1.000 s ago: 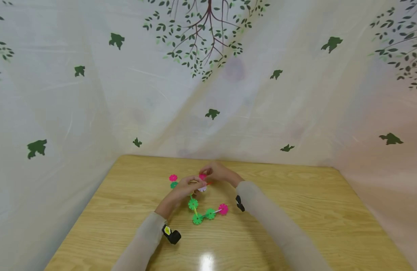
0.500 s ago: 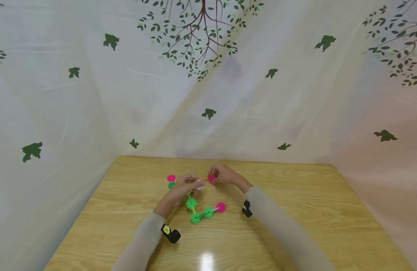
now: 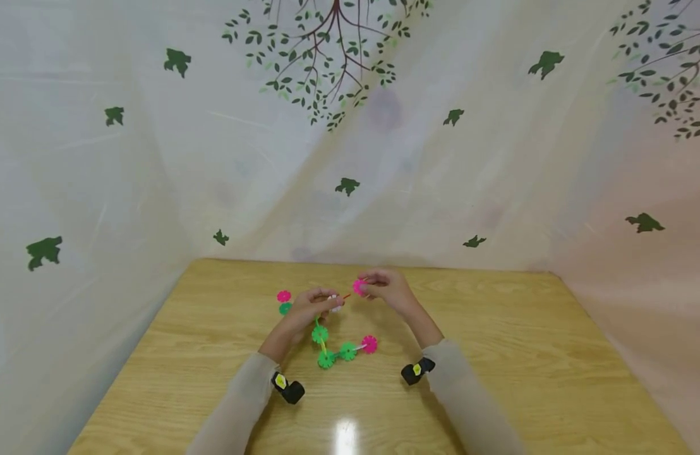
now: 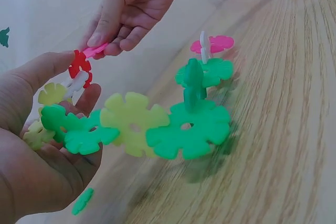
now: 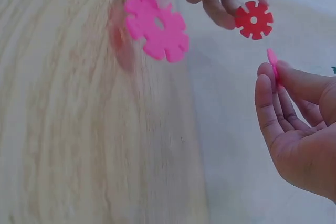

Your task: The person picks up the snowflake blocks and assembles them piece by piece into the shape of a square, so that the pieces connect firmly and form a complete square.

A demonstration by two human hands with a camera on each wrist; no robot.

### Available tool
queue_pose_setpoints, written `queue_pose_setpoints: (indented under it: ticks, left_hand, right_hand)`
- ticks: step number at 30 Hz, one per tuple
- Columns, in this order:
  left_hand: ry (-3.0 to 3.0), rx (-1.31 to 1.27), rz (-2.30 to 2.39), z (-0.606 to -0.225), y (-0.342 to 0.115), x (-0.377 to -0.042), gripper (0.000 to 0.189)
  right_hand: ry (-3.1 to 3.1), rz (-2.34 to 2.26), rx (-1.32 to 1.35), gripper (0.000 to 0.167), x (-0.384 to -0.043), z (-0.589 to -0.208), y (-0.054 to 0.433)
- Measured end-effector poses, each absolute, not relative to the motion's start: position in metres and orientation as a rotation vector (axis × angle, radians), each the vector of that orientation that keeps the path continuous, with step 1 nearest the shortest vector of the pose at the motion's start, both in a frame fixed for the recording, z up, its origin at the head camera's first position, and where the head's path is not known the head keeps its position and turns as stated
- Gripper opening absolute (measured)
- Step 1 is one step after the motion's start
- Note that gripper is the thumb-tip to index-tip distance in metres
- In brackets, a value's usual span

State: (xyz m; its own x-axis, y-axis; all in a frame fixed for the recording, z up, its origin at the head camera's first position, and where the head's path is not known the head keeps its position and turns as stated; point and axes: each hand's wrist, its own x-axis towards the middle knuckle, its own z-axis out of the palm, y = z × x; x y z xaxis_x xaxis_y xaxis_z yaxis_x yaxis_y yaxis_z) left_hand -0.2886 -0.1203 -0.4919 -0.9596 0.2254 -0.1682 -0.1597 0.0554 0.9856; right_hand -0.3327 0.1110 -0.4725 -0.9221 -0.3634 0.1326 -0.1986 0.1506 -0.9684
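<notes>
My left hand (image 3: 306, 311) holds a chain of flower-shaped plastic linking discs, pinching it near a white disc (image 3: 334, 304) and a red disc (image 5: 254, 31) at its end. Yellow (image 4: 118, 119) and green discs (image 4: 194, 142) slot together along the chain, which bends round to a pink disc (image 3: 369, 344) at its other end. Between thumb and fingers, my right hand (image 3: 391, 292) pinches another pink disc (image 5: 273, 64), edge-on in the right wrist view. A small gap separates that disc from the red one there. My left fingers partly hide the chain's middle.
On the wooden table (image 3: 498, 354), left of my left hand, lie a loose pink disc (image 3: 283, 296) and a dark green disc (image 3: 285, 308). A pale cloth (image 3: 401, 215) printed with leaves and birds hangs behind the far edge.
My right hand has moved right, away from my left, with the pink disc, and its wrist has turned. The red disc now shows between the hands. My left hand has stayed nearly in place.
</notes>
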Motion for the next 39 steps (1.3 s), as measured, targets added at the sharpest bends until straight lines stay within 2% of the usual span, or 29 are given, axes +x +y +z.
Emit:
queue_pose_setpoints:
  ticks: [8, 18, 39]
  left_hand:
    - [2.032, 0.046, 2.036, -0.493, -0.114, -0.292, 0.034]
    - [2.028, 0.063, 2.091, -0.491, -0.108, -0.291, 0.025]
    - [1.926, 0.122, 2.226, -0.494, -0.091, -0.285, 0.022]
  right_hand:
    - [2.283, -1.933, -0.540, 0.027, -0.322, -0.470, 0.109]
    - [2.300, -1.995, -0.539, 0.029, -0.318, -0.468, 0.107]
    - [2.296, -2.052, -0.530, 0.020, -0.309, -0.476, 0.118]
